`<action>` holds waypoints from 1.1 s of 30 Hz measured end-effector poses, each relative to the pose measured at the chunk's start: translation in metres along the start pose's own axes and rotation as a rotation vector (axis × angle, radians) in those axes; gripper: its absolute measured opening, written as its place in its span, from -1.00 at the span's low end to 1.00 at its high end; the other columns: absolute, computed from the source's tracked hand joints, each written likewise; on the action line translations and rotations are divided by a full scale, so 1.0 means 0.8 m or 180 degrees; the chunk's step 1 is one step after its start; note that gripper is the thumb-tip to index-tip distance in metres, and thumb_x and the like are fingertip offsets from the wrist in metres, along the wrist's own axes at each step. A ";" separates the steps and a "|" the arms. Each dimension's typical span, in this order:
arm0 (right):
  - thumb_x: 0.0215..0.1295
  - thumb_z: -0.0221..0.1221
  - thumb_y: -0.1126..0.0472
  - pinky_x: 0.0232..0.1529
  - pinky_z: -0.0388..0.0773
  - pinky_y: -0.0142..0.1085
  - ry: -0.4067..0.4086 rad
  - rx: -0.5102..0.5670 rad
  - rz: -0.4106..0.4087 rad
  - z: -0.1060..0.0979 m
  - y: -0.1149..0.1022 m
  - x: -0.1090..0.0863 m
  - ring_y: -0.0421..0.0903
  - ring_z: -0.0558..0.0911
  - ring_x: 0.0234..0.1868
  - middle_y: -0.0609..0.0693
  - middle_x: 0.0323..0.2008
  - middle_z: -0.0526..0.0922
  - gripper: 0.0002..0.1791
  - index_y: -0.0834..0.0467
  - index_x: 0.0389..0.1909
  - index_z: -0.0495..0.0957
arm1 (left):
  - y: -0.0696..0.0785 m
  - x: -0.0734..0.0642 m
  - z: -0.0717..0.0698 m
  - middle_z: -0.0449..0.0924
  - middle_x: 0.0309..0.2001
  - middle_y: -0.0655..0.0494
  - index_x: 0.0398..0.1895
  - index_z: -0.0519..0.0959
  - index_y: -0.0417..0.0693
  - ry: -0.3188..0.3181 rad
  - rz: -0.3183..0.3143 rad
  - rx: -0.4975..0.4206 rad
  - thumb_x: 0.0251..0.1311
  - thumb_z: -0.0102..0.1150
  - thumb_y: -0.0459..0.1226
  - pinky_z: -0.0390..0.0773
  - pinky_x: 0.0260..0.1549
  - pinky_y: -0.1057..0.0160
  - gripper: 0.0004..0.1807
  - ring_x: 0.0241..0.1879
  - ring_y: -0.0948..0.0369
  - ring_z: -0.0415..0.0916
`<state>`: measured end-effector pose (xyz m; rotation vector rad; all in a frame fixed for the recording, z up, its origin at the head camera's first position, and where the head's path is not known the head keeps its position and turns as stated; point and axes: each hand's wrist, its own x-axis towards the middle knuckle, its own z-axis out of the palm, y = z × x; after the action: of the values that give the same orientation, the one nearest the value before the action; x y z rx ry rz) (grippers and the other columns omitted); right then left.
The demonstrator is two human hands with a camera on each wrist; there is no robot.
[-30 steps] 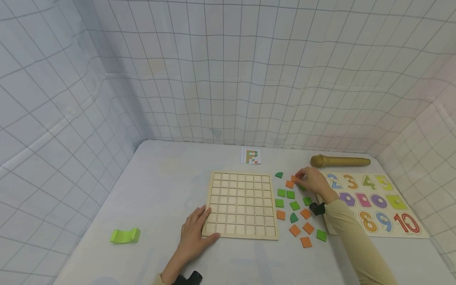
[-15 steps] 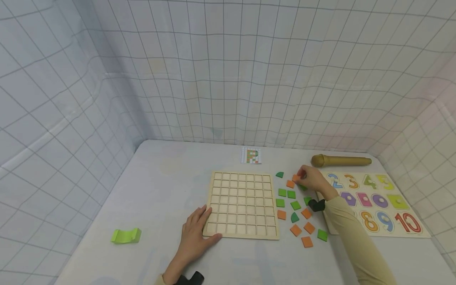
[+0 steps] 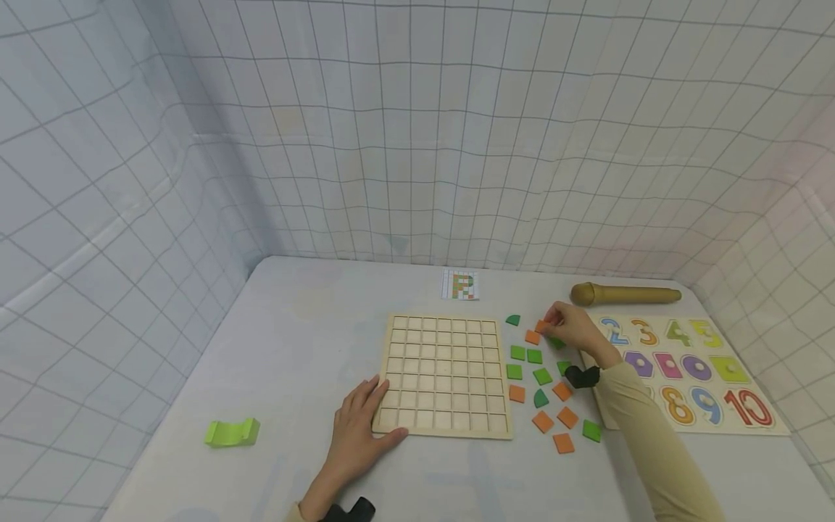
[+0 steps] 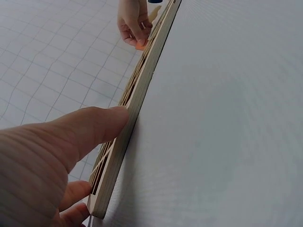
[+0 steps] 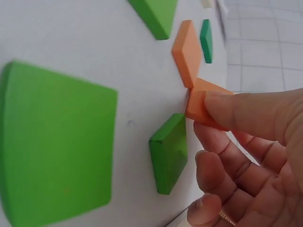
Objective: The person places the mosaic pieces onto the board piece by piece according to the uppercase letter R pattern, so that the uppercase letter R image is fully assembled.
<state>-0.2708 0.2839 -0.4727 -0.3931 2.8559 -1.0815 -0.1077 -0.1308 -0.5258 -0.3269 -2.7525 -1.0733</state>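
My left hand (image 3: 355,429) rests at the near left corner of a wooden grid board (image 3: 443,375), its thumb along the front edge and its fingers on the left side. In the left wrist view the thumb lies against the board's edge (image 4: 128,127). At the upper right of the loose tiles, my right hand (image 3: 572,328) pinches an orange square tile (image 5: 201,101) between thumb and fingers. A second orange tile (image 5: 187,53) meets its corner in the right wrist view. A green tile (image 5: 169,153) lies just below the fingers.
Several green and orange tiles lie right of the board, with a dark green quarter-round tile (image 3: 513,320) at the back. A pattern card (image 3: 460,285) stands behind the board. Right are a number puzzle (image 3: 707,373) and a tan microphone-shaped object (image 3: 626,295); left, a lime green block (image 3: 232,433).
Both hands keep nearly the same places. The right hand stays at the orange tile, and the whole scene has shifted very slightly rightward in the head view.
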 end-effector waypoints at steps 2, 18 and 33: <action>0.20 0.29 0.25 -0.42 0.38 -0.23 0.0044 0.0000 0.0025 0.000 0.000 -0.002 -0.04 0.47 -0.37 0.08 -0.38 0.54 -0.78 0.30 -0.29 0.47 | 0.000 -0.001 0.000 0.20 0.35 -0.08 0.33 0.34 -0.14 0.0004 0.0013 0.0008 -0.05 0.39 0.06 0.15 -0.01 -0.13 -0.12 0.31 -0.10 0.03; 0.22 0.29 0.18 -0.54 0.38 -0.32 0.0281 0.0522 -0.0336 0.049 -0.083 0.021 -0.11 0.45 -0.53 0.02 -0.34 0.58 -0.80 0.20 -0.30 0.50 | 0.000 -0.001 -0.001 0.21 0.35 -0.08 0.33 0.34 -0.13 0.0010 0.0045 0.0038 -0.07 0.41 0.05 0.14 0.02 -0.12 -0.11 0.30 -0.07 0.05; 0.22 0.28 0.20 -0.42 0.43 -0.28 -0.0117 0.0532 -0.0768 0.117 -0.143 0.054 -0.15 0.46 -0.49 -0.06 -0.36 0.56 -0.84 0.17 -0.31 0.51 | 0.002 0.000 -0.002 0.21 0.34 -0.08 0.33 0.34 -0.14 -0.0014 0.0026 0.0087 -0.05 0.40 0.05 0.15 0.01 -0.11 -0.13 0.29 -0.07 0.06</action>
<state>-0.2744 0.1301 -0.4667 -0.7508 2.7108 -1.3241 -0.1069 -0.1311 -0.5236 -0.3370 -2.7647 -1.0331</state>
